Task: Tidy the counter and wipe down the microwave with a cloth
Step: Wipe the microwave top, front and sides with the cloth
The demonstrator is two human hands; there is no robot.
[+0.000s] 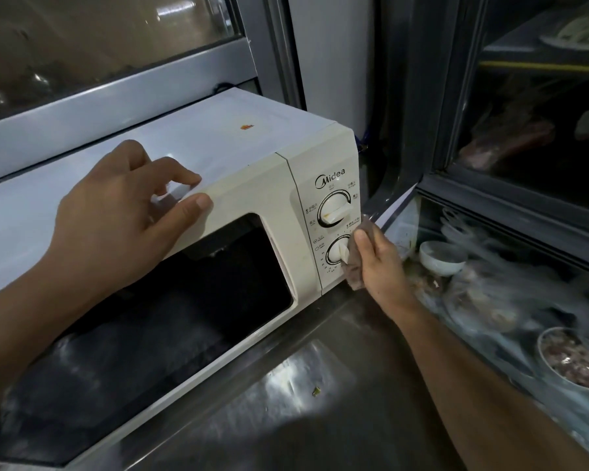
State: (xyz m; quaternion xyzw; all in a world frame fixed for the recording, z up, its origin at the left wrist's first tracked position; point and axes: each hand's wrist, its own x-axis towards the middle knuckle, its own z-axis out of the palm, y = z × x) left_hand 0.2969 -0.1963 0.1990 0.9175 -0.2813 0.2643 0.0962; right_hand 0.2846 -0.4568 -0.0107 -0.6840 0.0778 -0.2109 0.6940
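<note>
Against the right edge of the control panel, the right hand (380,263) holds a grip clamped on a brownish cloth (354,263), thumb on the near face and fingers curled behind it. The cloth presses on the lower knob (339,254) and the panel's right corner, and its bottom end hangs below the grip, close to the steel bench (286,396). Just above the grip sits the upper knob (335,210), with an orange-brown smear on its lower left.

Left of that grip, the left hand (123,212) rests on the top front edge of the white microwave (252,154). Its fingers lie loosely bent on the top face and its thumb runs along the front of the door frame; this grip is relaxed and apart, holding nothing. Beyond the left hand, a small orange stain (247,127) marks the microwave's top. Below it is the dark door window (170,317).

Right of the cloth-holding grip, behind glass, stand a white bowl (441,258) and, nearer the camera, a bowl of chopped meat (573,360) among plastic-wrapped items. A green scrap (316,391) lies on the bench below the right forearm.
</note>
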